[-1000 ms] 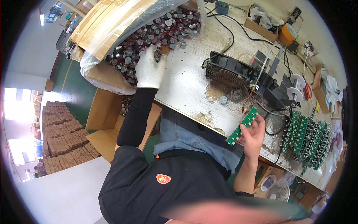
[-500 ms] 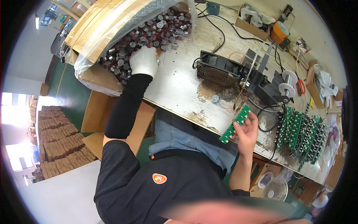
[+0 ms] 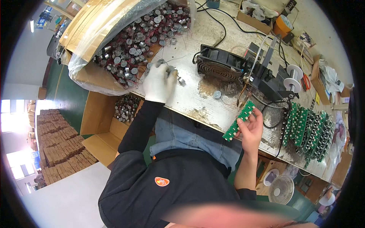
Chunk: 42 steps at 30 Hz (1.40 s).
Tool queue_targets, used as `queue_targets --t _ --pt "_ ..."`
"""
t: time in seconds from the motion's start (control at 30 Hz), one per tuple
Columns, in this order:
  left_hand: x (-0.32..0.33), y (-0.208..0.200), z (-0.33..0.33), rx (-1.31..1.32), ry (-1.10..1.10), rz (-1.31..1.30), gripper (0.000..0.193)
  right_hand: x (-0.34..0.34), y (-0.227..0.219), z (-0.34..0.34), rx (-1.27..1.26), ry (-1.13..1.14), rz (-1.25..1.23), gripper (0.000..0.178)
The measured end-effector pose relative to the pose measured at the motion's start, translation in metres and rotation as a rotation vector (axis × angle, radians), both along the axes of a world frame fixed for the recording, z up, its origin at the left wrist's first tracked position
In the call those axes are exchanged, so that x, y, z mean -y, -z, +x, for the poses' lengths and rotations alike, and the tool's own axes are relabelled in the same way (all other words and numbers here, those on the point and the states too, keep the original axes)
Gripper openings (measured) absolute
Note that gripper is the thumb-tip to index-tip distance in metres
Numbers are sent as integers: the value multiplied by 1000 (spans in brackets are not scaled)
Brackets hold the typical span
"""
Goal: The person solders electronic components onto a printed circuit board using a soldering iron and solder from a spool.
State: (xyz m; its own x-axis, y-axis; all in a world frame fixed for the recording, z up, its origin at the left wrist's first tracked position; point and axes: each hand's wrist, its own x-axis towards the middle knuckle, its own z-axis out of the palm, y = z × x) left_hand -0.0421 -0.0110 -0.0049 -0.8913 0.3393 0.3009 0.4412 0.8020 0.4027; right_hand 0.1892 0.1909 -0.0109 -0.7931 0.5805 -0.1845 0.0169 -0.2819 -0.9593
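My left hand [image 3: 156, 84], in a white glove, is over the table in front of the box of parts. Its fingers are closed on small round metal motors [image 3: 181, 81] with thin wires; how many is hidden by the glove. My bare right hand [image 3: 251, 131] pinches a green circuit board strip [image 3: 232, 130] by its edge, tilted above the table's front edge. One loose motor [image 3: 217, 94] lies on the table, its wires trailing toward the soldering machine [image 3: 262, 78]. Beside my left hand, a heap of motors with red wires [image 3: 131, 51] fills a plastic-lined carton [image 3: 89, 36].
A black fan [image 3: 218, 67] stands left of the soldering machine, and a white spool [image 3: 293, 78] is on its right. Rows of green boards [image 3: 308, 133] lie at the right. An open carton [image 3: 99, 114] with more motors sits below the table edge. Black cables cross the back.
My left hand has moved out of the heap, rightward and nearer to me, with motors in its fingers. My right hand still holds the circuit board in nearly the same place.
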Motion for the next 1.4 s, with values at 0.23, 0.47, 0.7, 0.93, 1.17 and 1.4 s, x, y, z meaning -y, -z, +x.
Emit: queue_targets --t 0.23,0.47,0.7,0.93,1.17,1.4 --pt "-3 3 -20 80 -5 71 30 0 3 1 -26 0 -1 54" --pt "6 10 -32 12 45 543 32 1 0 -1 -8 -2 21 53" --pt "22 -24 32 795 42 1230 16 -1 2 0 -11 -3 14 53" --pt "32 18 35 350 83 713 11 -2 2 0 -13 -17 15 54" --pt "24 -1 37 379 125 893 20 -1 -1 1 -16 -8 5 55" --pt "-2 -15 75 957 201 899 44 0 5 4 -22 -43 -1 68"
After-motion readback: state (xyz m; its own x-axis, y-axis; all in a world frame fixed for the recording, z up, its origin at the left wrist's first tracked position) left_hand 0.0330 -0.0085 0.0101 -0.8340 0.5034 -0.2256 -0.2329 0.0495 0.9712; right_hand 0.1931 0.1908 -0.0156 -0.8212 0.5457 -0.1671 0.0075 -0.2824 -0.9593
